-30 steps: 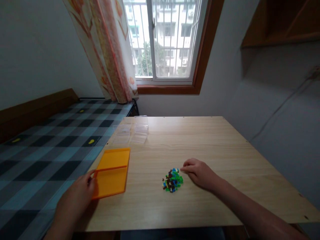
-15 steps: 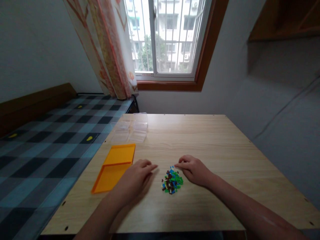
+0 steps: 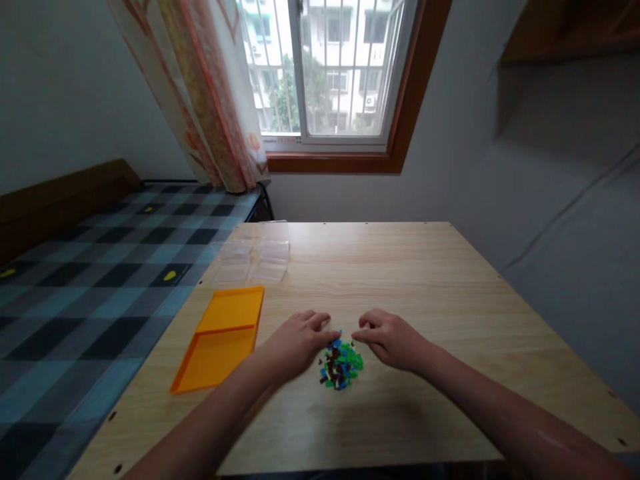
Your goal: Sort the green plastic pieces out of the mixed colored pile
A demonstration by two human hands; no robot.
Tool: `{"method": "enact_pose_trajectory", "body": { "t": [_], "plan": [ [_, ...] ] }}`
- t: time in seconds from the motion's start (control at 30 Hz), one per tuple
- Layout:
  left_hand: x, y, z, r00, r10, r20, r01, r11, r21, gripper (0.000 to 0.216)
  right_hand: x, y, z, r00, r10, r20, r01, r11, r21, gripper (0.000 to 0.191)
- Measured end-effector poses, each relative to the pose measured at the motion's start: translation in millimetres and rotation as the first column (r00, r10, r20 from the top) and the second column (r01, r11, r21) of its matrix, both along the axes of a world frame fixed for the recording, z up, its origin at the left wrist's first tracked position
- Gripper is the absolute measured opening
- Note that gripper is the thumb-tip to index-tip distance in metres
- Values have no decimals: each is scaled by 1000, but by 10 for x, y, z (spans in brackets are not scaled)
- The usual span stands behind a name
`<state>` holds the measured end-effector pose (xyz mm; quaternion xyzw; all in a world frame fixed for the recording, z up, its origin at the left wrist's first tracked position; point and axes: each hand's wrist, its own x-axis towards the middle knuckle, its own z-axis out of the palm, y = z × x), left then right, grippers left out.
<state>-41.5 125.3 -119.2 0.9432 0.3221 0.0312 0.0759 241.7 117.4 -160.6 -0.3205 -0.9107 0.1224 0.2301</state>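
Left hand (image 3: pixel 299 341) now closer to block pile (image 3: pixel 343 367), right hand (image 3: pixel 393 339) opposite; both grips unclear at this size.

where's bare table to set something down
Bare table lies beyond the right hand, right of the clear trays, and on the near side of the bricks. Crowded: by the bricks, with the left hand close, and leftward, at the orange tray.

On the table (image 3: pixel 410 267), a pile of toy bricks (image 3: pixel 343 365) lies about midway across, toward the front edge — left hand (image 3: pixel 297 341) at its far left, right hand (image 3: pixel 393 339) at its far right. The divided tray (image 3: pixel 227 360) lies along the left edge; behind it, plastic cases (image 3: pixel 270 257) occupy the back-left corner. Beyond the left edge — the bed (image 3: pixel 125 260).
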Motion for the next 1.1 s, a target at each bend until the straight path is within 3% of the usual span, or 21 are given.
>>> {"method": "enact_pose_trajectory", "body": {
  "t": [0.1,0.23,0.4,0.6,0.87,1.1],
  "plan": [
    [-52,-30,16,1000,24,1,-24,1000,0,44,10,1,3,999,42,10,-42,999,2,32],
    [-28,-56,54,999,-30,25,31,999,-25,52,21,3,-5,998,65,11,-65,998,19,33],
    [67,-38,51,996,-91,25,92,995,-37,52,18,76,-19,1000,-6,25,5,999,44,33],
    [94,44,-9,996,-81,29,81,997,-10,49,25,136,-45,996,-91,14,90,994,64,34],
    [32,79,-77,999,-34,33,33,999,16,42,-11,-21,66,974,185,-132,-174,980,95,34],
    [-11,-35,8,997,-48,53,48,999,5,52,-76,7,93,970,238,-56,-229,964,132,36]
  ]
}}
